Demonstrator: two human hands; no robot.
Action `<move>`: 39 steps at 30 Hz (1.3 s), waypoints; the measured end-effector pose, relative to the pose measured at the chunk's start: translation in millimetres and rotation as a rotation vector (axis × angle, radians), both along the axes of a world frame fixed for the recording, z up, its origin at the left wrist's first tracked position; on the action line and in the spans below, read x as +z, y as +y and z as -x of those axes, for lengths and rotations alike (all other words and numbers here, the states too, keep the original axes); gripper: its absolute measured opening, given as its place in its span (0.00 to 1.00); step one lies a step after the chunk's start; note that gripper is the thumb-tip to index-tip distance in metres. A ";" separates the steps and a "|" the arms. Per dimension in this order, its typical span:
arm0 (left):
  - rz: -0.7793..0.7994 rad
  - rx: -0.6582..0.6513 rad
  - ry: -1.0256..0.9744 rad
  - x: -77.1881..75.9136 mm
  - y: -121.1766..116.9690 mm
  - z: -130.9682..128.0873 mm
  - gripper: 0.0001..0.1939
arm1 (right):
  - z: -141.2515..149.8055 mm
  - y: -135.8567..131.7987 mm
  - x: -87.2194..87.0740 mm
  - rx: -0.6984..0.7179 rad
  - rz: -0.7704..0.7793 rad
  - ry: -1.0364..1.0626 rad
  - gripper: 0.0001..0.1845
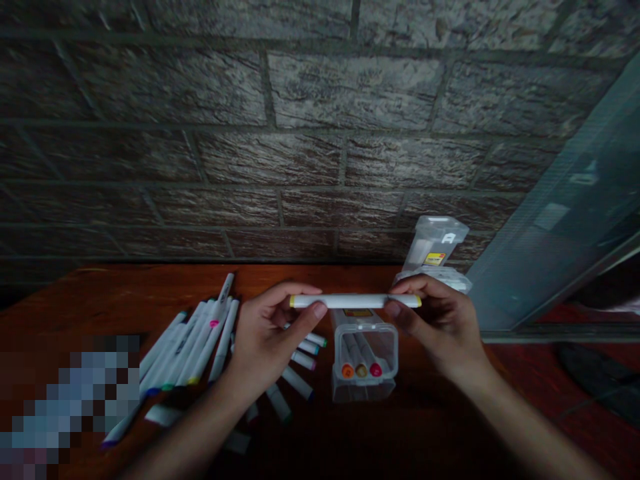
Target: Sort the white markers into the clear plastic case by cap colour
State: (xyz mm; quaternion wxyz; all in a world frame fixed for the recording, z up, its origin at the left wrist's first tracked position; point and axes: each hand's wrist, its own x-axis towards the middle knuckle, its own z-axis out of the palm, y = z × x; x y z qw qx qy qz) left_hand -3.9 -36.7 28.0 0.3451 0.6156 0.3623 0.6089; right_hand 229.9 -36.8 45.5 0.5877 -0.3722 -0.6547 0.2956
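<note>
Both my hands hold one white marker level above a reddish-brown table. The marker has yellow at both ends. My left hand pinches its left end between thumb and fingers. My right hand pinches its right end. Directly below the marker stands a clear plastic marker box with three markers in it, their caps orange, brownish and pink. Several loose white markers with coloured caps lie on the table to the left of my left hand, and a few more lie under it.
A dark brick wall rises right behind the table. A clear box lid with a yellow label leans at the back right. A glass pane slants along the right. A blurred patch covers the lower left.
</note>
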 end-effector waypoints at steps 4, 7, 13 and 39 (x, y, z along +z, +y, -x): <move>0.047 -0.015 -0.027 -0.6 -0.6 1.0 0.06 | -2.0 0.5 -2.0 0.018 0.031 0.014 0.05; 0.051 -0.013 -0.016 -1.6 -0.3 1.7 0.07 | -2.3 1.3 -2.6 0.024 0.037 0.035 0.04; 0.041 -0.001 0.006 -1.6 0.2 2.3 0.08 | -3.6 3.5 -5.7 0.073 0.059 0.098 0.05; 0.115 -0.163 -0.251 -12.3 5.4 10.6 0.10 | -8.4 4.2 -8.8 0.183 0.187 0.250 0.09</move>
